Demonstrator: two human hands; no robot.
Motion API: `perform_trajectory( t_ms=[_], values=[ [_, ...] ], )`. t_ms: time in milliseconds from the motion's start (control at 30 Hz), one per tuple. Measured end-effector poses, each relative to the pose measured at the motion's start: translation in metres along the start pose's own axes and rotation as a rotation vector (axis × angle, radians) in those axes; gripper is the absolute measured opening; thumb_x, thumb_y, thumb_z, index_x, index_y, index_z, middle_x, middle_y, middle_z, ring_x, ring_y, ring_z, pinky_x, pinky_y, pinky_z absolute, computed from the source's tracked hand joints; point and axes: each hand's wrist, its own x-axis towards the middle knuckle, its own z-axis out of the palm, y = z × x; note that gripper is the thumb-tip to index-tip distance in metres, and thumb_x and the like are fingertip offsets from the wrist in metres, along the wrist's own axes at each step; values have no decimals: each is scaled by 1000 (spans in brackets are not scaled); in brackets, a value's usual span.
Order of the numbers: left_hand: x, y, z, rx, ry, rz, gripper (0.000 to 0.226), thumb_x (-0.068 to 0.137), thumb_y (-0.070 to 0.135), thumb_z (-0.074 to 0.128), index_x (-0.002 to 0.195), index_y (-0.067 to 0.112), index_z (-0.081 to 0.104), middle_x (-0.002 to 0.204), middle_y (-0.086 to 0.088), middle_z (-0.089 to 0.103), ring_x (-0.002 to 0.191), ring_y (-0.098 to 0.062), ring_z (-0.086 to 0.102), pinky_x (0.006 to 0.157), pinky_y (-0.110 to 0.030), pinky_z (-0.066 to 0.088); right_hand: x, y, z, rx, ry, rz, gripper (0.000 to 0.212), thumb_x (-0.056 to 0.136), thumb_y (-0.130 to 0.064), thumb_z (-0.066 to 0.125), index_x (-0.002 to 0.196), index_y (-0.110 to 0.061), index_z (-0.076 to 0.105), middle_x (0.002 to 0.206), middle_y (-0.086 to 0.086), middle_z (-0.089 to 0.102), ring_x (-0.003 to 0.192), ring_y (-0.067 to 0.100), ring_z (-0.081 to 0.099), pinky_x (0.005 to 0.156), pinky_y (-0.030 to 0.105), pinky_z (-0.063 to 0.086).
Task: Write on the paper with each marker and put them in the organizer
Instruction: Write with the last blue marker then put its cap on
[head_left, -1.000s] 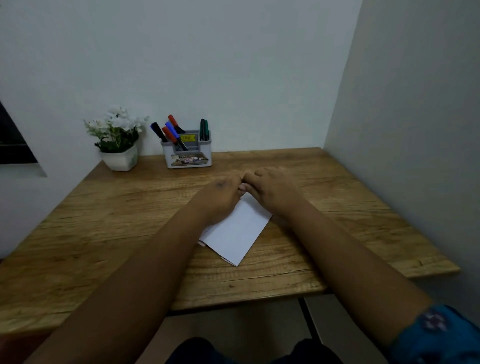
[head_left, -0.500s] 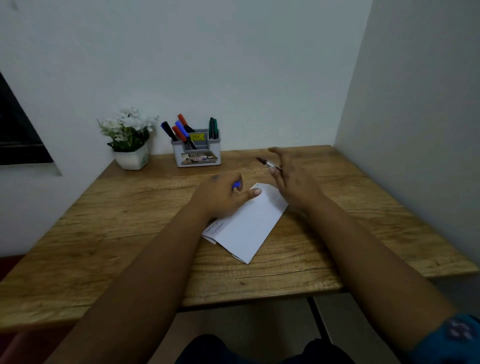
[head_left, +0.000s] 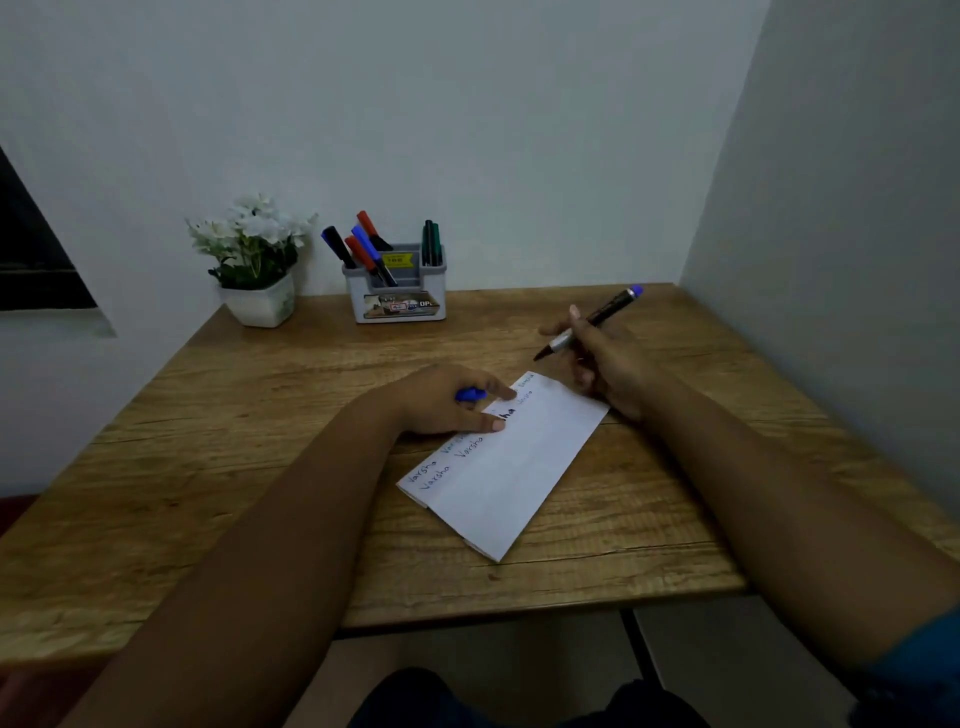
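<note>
Fingers (head_left: 582, 332) of right hand (head_left: 605, 358) pinch uncapped marker (head_left: 589, 323) mid-barrel, tip hovering just beyond paper (head_left: 511, 467). Left hand (head_left: 449, 400) curls around blue cap (head_left: 470, 395), fingertips pinning paper flat on desk (head_left: 260, 467). Marker likely light, rigid, smooth; paper thin, slides easily. Organizer (head_left: 400, 291) at back wall.

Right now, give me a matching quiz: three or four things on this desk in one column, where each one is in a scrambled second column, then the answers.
1. uncapped marker
2. blue cap
3. paper
4. flower pot

A. left of the organizer
B. pinned under the left hand's fingertips
C. in the right hand
D. tucked in the left hand

Pairs: 1-C, 2-D, 3-B, 4-A
</note>
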Motion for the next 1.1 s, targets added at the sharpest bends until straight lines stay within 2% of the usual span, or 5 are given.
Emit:
perform_trajectory(
  t_ms=[167, 367, 833, 967, 1100],
  values=[
    [3, -4, -1, -17, -43, 5, 42, 83, 51, 66, 124, 46, 56, 116, 16, 50, 104, -6, 48, 81, -21, 35, 2, 3, 4, -49, -138, 24, 20, 91, -24, 68, 87, -4, 71, 74, 7, 68, 59, 12, 59, 58, 23, 48],
    [10, 1, 10, -52, 131, 93, 33, 82, 44, 72, 112, 39, 61, 70, 11, 52, 64, -5, 47, 62, -22, 37, 2, 4, 0, -267, -169, -20, 9, 84, -3, 67, 90, 3, 67, 89, 12, 73, 74, 11, 66, 68, 21, 54],
    [18, 4, 5, 28, 9, 3, 57, 83, 52, 66, 136, 39, 49, 71, 6, 48, 67, -9, 47, 60, -24, 33, -1, 7, 0, -497, -128, -178, 7, 82, -1, 67, 84, -5, 73, 87, 5, 74, 74, 1, 64, 64, 10, 49],
    [17, 5, 4, 34, 3, -1, 58, 83, 52, 65, 136, 39, 48, 104, -1, 57, 88, -17, 56, 62, -19, 34, -1, 7, 0, -574, -151, -200, 6, 83, -7, 69, 85, -10, 74, 85, -6, 73, 76, -4, 64, 68, 10, 49],
    [16, 7, 4, 28, 2, -16, 57, 84, 51, 65, 137, 39, 48, 80, 10, 51, 88, -14, 54, 61, -20, 33, 2, 9, -2, -574, -117, -200, 7, 81, -9, 68, 79, -14, 73, 86, 0, 74, 75, 2, 65, 69, 19, 53]
  ],
)
